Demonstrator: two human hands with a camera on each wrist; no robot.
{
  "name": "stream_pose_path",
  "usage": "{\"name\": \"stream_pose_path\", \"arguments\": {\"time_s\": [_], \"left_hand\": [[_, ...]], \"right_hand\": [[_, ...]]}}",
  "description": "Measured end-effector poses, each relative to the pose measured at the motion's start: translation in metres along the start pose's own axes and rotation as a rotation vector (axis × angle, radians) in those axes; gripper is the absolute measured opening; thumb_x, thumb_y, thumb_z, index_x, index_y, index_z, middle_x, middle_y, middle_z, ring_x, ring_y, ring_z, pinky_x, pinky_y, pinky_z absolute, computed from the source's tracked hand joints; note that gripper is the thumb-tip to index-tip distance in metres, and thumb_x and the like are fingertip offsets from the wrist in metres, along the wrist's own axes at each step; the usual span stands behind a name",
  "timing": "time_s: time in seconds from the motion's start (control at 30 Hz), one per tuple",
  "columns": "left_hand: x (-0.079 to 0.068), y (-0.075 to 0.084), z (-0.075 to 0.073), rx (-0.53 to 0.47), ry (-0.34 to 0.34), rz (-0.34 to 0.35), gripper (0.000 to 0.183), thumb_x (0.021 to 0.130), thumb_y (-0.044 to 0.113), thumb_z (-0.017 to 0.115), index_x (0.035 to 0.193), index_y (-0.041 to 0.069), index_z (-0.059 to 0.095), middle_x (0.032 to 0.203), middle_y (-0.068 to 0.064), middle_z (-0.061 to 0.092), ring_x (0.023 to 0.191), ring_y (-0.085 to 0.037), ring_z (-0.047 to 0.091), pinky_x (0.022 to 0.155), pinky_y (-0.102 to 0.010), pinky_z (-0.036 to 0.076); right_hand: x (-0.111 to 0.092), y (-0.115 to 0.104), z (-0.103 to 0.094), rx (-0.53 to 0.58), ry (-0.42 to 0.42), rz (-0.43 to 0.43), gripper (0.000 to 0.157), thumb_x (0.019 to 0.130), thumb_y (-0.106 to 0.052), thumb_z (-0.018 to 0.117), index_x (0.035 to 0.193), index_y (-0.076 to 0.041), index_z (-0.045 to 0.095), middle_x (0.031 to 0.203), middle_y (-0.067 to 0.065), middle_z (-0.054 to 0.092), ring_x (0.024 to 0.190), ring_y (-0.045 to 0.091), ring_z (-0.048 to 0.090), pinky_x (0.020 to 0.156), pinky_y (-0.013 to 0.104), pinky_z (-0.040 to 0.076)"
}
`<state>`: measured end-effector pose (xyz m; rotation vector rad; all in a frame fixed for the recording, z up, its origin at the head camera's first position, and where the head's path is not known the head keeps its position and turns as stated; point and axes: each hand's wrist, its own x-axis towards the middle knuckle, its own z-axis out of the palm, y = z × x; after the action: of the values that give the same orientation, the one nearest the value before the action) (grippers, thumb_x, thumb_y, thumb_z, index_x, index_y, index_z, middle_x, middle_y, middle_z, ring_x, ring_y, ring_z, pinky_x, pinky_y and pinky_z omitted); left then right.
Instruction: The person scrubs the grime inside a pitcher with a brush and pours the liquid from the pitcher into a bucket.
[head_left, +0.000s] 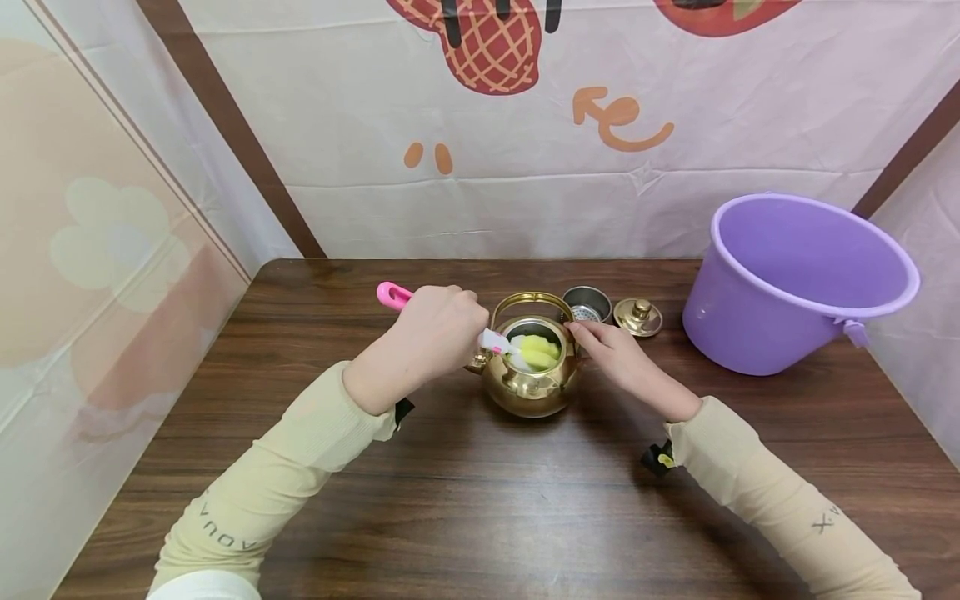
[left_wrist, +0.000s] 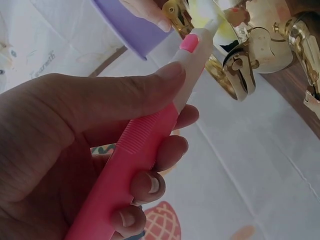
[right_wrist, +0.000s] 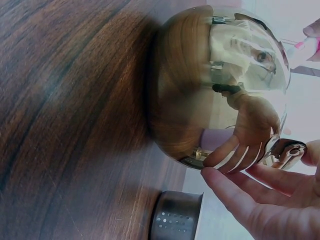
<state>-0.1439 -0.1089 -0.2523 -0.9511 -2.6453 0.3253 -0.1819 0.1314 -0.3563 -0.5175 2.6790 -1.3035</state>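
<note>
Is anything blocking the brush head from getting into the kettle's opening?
Nothing visible does. The lid and strainer lie on the table behind the kettle, its handle is tipped back, and the brush, gripped by the left hand, already has its yellow head in the opening. The right hand touches the rim.

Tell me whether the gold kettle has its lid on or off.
Off. The kettle is open on top, a yellow brush head inside; the lid lies on the table behind.
</note>
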Motion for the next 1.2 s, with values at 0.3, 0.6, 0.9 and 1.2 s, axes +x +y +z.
{"name": "stream_pose_path", "arguments": {"time_s": [0.3,0.6,0.9,1.2], "left_hand": [[0.0012,0.0013,-0.0006,-0.006,-0.035,0.003,0.013,0.072,0.01,0.063,0.059,0.011,0.059,0.059,-0.003,0.053,0.052,-0.021,0.051,0.043,-0.036,0.04],[0.0028,0.0048,-0.0008,-0.012,-0.043,0.017,0.016,0.074,0.012,0.063,0.059,0.011,0.059,0.06,-0.004,0.055,0.052,-0.022,0.052,0.043,-0.037,0.041],[0.0058,0.006,-0.0002,-0.025,-0.053,0.01,0.016,0.073,0.012,0.062,0.058,0.011,0.058,0.059,-0.003,0.055,0.051,-0.021,0.05,0.042,-0.037,0.04],[0.008,0.004,-0.0013,-0.034,-0.099,-0.029,0.013,0.073,0.013,0.064,0.061,0.01,0.059,0.06,-0.003,0.055,0.051,-0.02,0.049,0.043,-0.037,0.041]], "right_hand": [[0.0001,0.0016,0.0015,0.072,-0.008,0.022,0.041,0.098,-0.028,0.038,0.122,0.001,0.054,0.116,0.018,0.058,0.102,0.026,0.057,0.079,0.036,0.05],[0.0,0.0004,0.0017,0.084,-0.012,0.033,0.041,0.098,-0.028,0.038,0.123,0.001,0.053,0.117,0.018,0.057,0.101,0.027,0.058,0.079,0.038,0.05],[0.0002,0.0009,0.001,0.032,-0.003,0.016,0.041,0.098,-0.028,0.038,0.123,0.0,0.054,0.117,0.017,0.058,0.105,0.025,0.055,0.081,0.036,0.049],[-0.0001,0.0007,0.0015,0.1,-0.018,0.027,0.041,0.099,-0.027,0.037,0.123,0.002,0.053,0.116,0.02,0.057,0.098,0.027,0.058,0.077,0.039,0.051]]}}
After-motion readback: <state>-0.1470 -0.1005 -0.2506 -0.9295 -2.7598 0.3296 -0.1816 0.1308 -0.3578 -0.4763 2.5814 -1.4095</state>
